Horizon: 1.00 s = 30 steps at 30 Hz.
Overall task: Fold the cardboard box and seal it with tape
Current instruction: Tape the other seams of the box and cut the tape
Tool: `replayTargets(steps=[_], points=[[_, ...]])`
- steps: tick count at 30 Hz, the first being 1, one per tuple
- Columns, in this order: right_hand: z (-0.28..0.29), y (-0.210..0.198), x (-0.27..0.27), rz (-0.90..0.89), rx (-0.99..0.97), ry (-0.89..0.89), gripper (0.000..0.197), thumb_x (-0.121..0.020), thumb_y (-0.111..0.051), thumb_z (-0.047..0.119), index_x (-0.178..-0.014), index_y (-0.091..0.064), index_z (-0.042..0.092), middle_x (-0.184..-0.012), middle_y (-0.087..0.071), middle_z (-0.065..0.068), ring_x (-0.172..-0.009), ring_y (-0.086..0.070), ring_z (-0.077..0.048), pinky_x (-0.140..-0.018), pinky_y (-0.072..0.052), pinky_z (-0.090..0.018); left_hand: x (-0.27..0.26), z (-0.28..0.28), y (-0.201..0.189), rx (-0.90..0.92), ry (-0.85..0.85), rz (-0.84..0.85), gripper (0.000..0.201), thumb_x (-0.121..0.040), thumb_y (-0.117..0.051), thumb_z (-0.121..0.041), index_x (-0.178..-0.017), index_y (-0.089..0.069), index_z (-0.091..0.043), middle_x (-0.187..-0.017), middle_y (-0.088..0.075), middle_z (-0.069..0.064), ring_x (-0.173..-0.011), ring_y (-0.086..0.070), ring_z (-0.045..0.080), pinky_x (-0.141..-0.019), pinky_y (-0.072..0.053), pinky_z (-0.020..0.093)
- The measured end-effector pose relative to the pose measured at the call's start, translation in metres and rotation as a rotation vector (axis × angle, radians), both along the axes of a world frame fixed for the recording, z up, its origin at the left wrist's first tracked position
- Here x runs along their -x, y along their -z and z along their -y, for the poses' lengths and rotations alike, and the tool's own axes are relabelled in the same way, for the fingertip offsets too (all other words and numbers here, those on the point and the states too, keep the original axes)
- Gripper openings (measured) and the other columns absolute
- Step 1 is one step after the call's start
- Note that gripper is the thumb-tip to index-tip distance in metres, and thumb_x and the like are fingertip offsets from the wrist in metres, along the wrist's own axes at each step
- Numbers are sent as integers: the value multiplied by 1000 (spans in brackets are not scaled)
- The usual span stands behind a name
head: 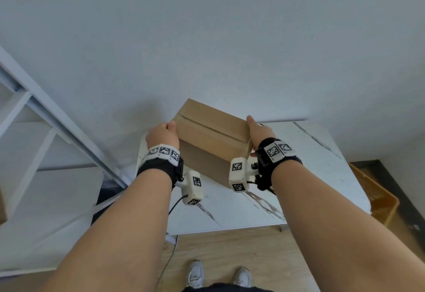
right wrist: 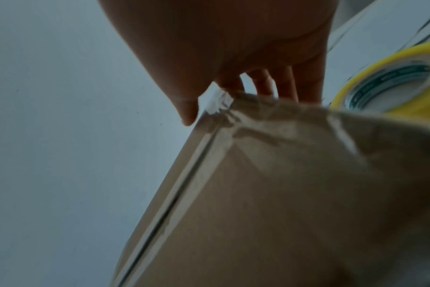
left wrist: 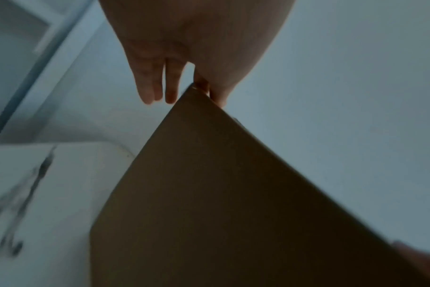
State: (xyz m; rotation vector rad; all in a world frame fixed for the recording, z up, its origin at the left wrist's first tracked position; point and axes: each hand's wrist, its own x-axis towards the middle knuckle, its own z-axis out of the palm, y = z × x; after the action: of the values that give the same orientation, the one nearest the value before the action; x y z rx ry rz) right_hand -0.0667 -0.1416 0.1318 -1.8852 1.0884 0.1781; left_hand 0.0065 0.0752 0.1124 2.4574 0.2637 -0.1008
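A closed brown cardboard box (head: 213, 140) is held tilted above the white marble-patterned table (head: 310, 165), one hand at each end. The left hand (head: 162, 136) grips the box's left end: the left wrist view shows its thumb on one side of a box corner, with the remaining fingers (left wrist: 171, 87) extended past the edge. The right hand (head: 261, 131) presses against the box's right end, fingers (right wrist: 307, 83) extended over the far edge and thumb on the top face. Clear shiny tape (right wrist: 224, 124) runs along the box's flap seam and wrinkles over that end. A roll of yellow-edged packing tape (right wrist: 390, 81) lies on the table just beyond the box's right end. An orange plastic crate (head: 377, 197) sits on the floor to the right of the table.
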Motion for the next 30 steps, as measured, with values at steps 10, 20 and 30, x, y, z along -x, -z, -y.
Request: replayTargets(steps=[10, 20, 30], points=[[-1, -8, -11, 129, 90, -14, 61, -90, -33, 61, -109, -57, 8, -112, -59, -15, -98, -59, -34, -86, -50, -42, -1, -9, -5, -60, 3, 45, 44, -94, -40, -31, -83, -68, 1, -101, -64, 24, -87, -61, 39, -74, -47, 38], [1, 13, -1, 181, 103, -17, 36, -87, -48, 35, -113, -58, 12, -116, -59, -10, -87, -54, -24, -65, -38, -28, 23, -9, 1, -35, -82, -402, 84, -94, -3, -63, -101, -62, -4, -65, -46, 11, -56, -43, 21, -67, -36, 34], [-8, 54, 16, -71, 22, -50, 32, -77, -51, 36, -99, -48, 14, -88, -51, -8, -68, -49, -24, -53, -34, -28, 23, -26, 40, -103, 32, -504, 38, -101, -36, -14, -131, -50, 5, -132, -54, 21, -121, -53, 34, -99, -42, 34]])
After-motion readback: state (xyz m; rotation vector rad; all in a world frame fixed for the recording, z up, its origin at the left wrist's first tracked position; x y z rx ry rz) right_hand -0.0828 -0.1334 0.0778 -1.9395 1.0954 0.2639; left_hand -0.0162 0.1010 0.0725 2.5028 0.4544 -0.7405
